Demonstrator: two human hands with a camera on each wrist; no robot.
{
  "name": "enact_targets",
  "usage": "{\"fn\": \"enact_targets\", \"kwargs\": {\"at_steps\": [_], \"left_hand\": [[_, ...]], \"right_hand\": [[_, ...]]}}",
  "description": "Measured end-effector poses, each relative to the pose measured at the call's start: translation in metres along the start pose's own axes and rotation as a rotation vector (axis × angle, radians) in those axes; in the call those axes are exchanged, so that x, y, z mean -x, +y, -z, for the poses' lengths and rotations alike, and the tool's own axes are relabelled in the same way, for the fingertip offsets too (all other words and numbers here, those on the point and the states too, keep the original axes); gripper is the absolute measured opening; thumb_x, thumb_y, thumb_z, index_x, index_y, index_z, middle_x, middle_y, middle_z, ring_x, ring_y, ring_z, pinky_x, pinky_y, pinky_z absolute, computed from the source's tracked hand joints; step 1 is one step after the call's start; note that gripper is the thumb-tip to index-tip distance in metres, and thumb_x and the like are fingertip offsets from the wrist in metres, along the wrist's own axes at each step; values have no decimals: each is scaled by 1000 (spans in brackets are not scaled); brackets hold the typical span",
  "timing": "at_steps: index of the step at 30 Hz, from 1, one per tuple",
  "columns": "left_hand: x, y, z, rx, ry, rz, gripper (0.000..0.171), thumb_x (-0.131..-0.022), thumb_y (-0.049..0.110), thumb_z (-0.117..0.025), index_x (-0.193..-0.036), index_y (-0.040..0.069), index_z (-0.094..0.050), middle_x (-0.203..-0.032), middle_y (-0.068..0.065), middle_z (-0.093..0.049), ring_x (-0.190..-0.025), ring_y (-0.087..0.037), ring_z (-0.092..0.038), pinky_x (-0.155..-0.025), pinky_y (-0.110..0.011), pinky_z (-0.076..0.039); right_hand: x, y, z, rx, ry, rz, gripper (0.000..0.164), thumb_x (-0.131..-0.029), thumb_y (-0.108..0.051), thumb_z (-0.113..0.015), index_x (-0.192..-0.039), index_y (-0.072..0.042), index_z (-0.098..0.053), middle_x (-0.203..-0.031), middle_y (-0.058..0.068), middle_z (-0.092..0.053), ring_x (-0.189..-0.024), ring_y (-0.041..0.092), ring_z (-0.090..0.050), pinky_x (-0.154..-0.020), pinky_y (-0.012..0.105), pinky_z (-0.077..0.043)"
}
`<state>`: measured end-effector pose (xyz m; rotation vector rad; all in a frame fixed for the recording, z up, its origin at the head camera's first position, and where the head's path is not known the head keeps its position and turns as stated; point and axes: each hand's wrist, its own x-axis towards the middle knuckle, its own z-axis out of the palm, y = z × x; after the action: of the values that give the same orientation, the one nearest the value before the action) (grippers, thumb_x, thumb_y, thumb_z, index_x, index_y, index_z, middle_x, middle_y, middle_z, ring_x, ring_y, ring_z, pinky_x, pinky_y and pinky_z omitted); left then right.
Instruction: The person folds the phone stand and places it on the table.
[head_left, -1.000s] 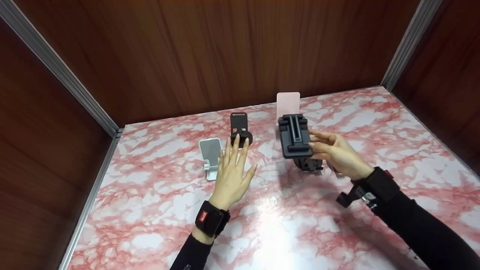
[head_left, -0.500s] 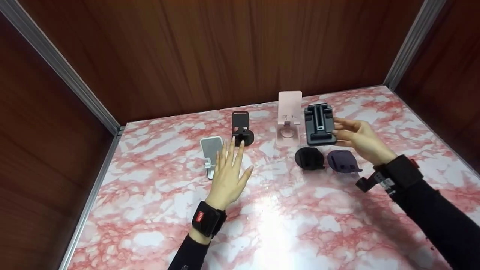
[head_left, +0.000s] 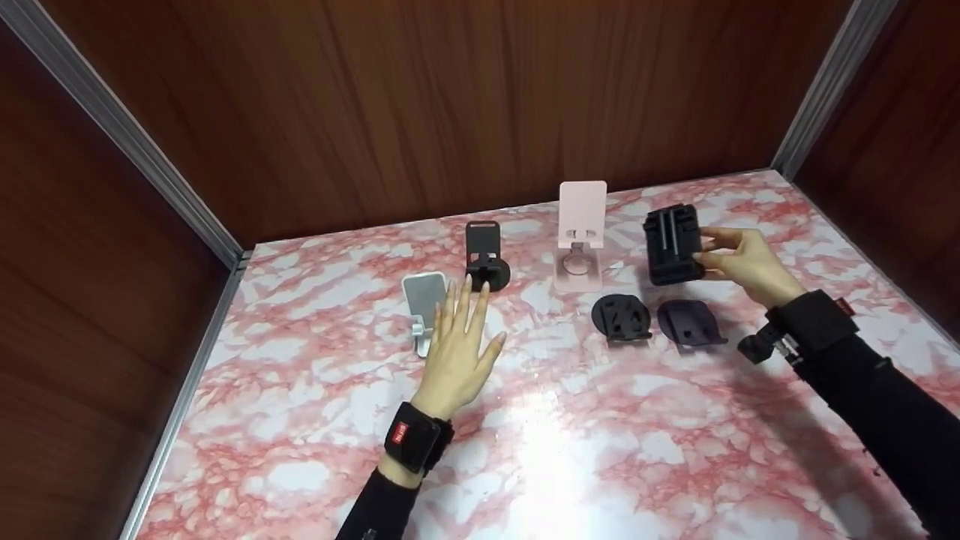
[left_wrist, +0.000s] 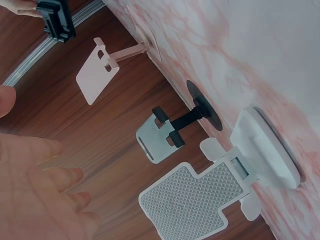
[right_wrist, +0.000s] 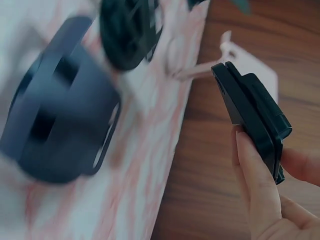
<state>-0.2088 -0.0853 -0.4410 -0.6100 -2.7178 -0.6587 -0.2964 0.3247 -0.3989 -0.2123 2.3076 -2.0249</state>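
Note:
My right hand [head_left: 750, 262] pinches a folded black phone stand [head_left: 673, 246] by its right edge, thumb on one face and fingers on the other. In the right wrist view the folded stand [right_wrist: 252, 117] is tilted, seen edge-on above the table. My left hand [head_left: 459, 352] hovers with straight, spread fingers and holds nothing. Beyond its fingertips stands an upright black phone stand [head_left: 484, 255] on a round base. Just left of that hand is a white phone stand [head_left: 425, 307] with a grey pad; the hand partly covers it.
A pink phone stand [head_left: 580, 232] stands upright at the back. A folded black round stand [head_left: 621, 318] and a folded purple stand [head_left: 688, 324] lie in front of it to the right. Wooden panels [head_left: 480, 105] enclose the marbled table [head_left: 315, 420].
My right hand has carried the folded black stand rightward, away from in front of the pink stand, and turned it slightly. The left hand has barely moved.

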Motion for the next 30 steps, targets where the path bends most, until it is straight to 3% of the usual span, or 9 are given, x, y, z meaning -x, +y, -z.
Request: {"fn": "enact_targets", "kwargs": {"at_steps": [6, 14, 22, 30], "left_hand": [[0, -1, -1, 5, 12, -11, 67, -102, 36, -46, -155, 6, -18, -160, -18, -7, -146, -33, 3, -117, -54, -4], [2, -3, -2, -2, 19, -15, 66, -101, 34, -49, -154, 4, -22, -159, -21, -11, -146, -36, 0, -116, -55, -4], [3, -4, -2, -5, 12, -21, 66, -102, 36, -47, -154, 4, -22, -158, -22, -12, -146, -36, -1, -116, -54, -5], [4, -7, -5, 1, 5, -20, 65, -102, 35, -45, -153, 2, -22, -158, -23, -11, -145, -38, -2, -116, -55, -5]], "right_hand": [[-12, 11, 11, 233, 49, -8, 56, -93, 8, -53, -142, 20, -26, -103, 16, -54, -75, -1, -63, -71, 18, -55], [-23, 20, 20, 366, 47, -81, 54, -93, 5, -57, -139, 20, -33, -109, 29, -54, -70, -1, -62, -68, 20, -57], [-32, 27, 23, 396, -21, -132, 54, -92, 4, -57, -137, 22, -32, -99, 21, -63, -68, 1, -63, -67, 22, -57], [-39, 36, 21, 338, -48, -181, 56, -92, 4, -58, -137, 23, -31, -85, 5, -64, -67, 2, -63, -68, 24, -58]]}}
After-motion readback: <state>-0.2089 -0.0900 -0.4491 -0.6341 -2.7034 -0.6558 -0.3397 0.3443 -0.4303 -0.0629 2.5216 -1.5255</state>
